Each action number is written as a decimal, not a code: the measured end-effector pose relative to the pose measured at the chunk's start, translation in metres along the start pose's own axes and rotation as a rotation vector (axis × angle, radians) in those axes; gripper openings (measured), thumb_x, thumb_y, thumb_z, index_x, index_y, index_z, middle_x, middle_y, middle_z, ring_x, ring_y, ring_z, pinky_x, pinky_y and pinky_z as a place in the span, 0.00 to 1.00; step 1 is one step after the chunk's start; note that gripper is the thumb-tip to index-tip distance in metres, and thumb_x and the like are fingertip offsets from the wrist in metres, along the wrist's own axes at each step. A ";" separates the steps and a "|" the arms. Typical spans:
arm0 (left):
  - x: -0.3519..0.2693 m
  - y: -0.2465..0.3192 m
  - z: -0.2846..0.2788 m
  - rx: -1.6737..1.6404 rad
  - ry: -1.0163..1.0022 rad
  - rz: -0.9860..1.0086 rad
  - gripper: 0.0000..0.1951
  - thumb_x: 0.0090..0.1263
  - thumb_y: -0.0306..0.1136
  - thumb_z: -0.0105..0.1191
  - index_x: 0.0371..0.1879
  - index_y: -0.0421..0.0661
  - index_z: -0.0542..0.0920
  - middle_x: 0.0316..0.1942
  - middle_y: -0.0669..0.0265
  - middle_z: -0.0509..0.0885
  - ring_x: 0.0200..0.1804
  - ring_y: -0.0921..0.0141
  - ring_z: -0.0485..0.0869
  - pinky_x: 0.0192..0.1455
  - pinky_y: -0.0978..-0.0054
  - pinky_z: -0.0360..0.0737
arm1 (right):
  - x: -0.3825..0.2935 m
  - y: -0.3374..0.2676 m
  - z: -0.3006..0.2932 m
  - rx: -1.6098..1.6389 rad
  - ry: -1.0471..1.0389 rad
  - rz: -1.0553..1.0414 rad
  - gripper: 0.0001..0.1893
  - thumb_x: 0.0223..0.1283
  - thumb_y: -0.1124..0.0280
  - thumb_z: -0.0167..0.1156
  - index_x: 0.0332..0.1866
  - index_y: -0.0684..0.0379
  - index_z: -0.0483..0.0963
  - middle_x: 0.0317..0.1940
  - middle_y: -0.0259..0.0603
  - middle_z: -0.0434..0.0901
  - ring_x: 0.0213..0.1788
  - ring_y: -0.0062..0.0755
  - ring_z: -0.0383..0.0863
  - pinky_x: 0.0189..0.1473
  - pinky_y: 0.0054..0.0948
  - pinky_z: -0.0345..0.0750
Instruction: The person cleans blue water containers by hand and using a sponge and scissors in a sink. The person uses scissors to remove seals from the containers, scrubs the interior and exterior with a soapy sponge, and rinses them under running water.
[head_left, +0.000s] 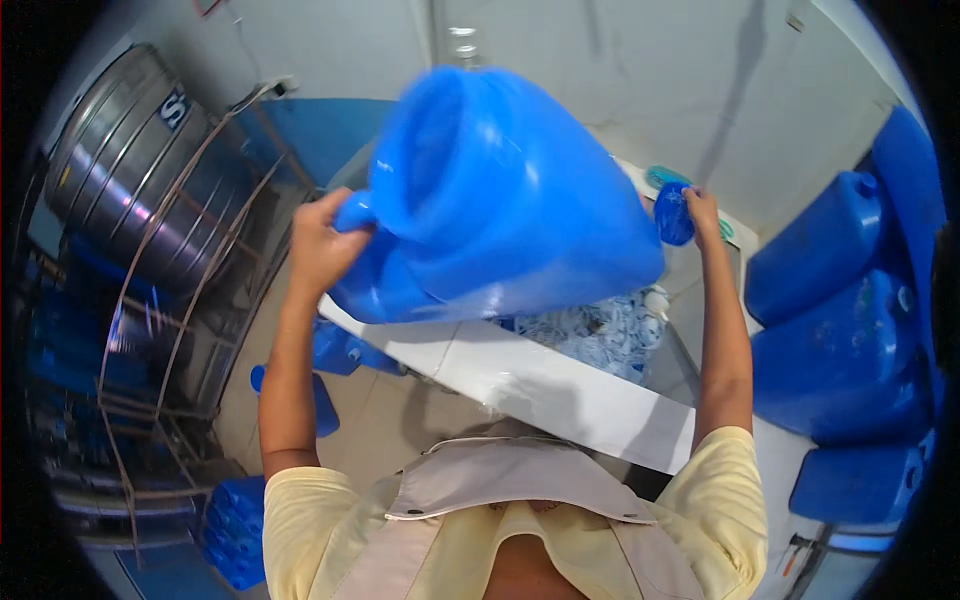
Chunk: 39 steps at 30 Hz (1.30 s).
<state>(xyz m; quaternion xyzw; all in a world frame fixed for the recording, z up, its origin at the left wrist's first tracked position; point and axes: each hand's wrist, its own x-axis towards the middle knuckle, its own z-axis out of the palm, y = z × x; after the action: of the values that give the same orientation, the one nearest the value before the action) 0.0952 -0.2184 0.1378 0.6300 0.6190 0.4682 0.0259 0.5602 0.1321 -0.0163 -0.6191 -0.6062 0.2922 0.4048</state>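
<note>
My left hand (326, 232) grips the handle of a large blue plastic container (525, 195), raised in front of me and tilted on its side with its wide round mouth facing up and to the left. My right hand (701, 210) pinches the edge of a small blue round lid or cup (675, 214) at the right, beside the container's base. Beneath the container is a white-rimmed basin (510, 367); whitish and bluish material (600, 334) lies in it, too jumbled to identify. The container hides part of the basin.
Several blue jerrycans (832, 352) stand along the right side. A green brush-like thing (664, 176) lies on the basin's back ledge. At the left are a thin metal frame (169, 210) and a large ribbed steel tank (142, 165). More blue containers (334, 349) sit on the floor.
</note>
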 end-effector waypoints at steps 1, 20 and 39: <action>-0.006 -0.002 -0.029 -0.022 0.048 -0.064 0.10 0.47 0.23 0.55 0.30 0.40 0.80 0.20 0.66 0.80 0.25 0.79 0.76 0.30 0.78 0.73 | -0.007 -0.007 0.011 -0.067 0.028 -0.008 0.19 0.54 0.63 0.60 0.48 0.64 0.75 0.30 0.37 0.77 0.32 0.23 0.73 0.38 0.24 0.70; -0.315 -0.071 -0.380 0.219 0.286 -0.758 0.11 0.47 0.24 0.54 0.32 0.37 0.82 0.23 0.65 0.81 0.27 0.77 0.77 0.33 0.77 0.74 | -0.408 -0.382 0.361 0.888 -1.120 -0.015 0.16 0.63 0.59 0.53 0.46 0.61 0.71 0.39 0.38 0.77 0.38 0.25 0.76 0.42 0.26 0.75; -0.403 -0.250 -0.384 0.771 -0.178 -1.158 0.14 0.49 0.37 0.57 0.34 0.46 0.81 0.31 0.52 0.82 0.36 0.53 0.81 0.40 0.57 0.77 | -0.683 -0.439 0.606 -0.113 -1.275 -1.921 0.25 0.63 0.51 0.45 0.64 0.47 0.62 0.69 0.43 0.53 0.69 0.48 0.53 0.56 0.67 0.58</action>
<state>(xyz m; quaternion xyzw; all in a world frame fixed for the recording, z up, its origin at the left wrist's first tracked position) -0.2503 -0.6947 -0.0245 0.1992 0.9725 0.0725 0.0964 -0.2466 -0.4801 -0.0330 0.3404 -0.9340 0.0956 0.0524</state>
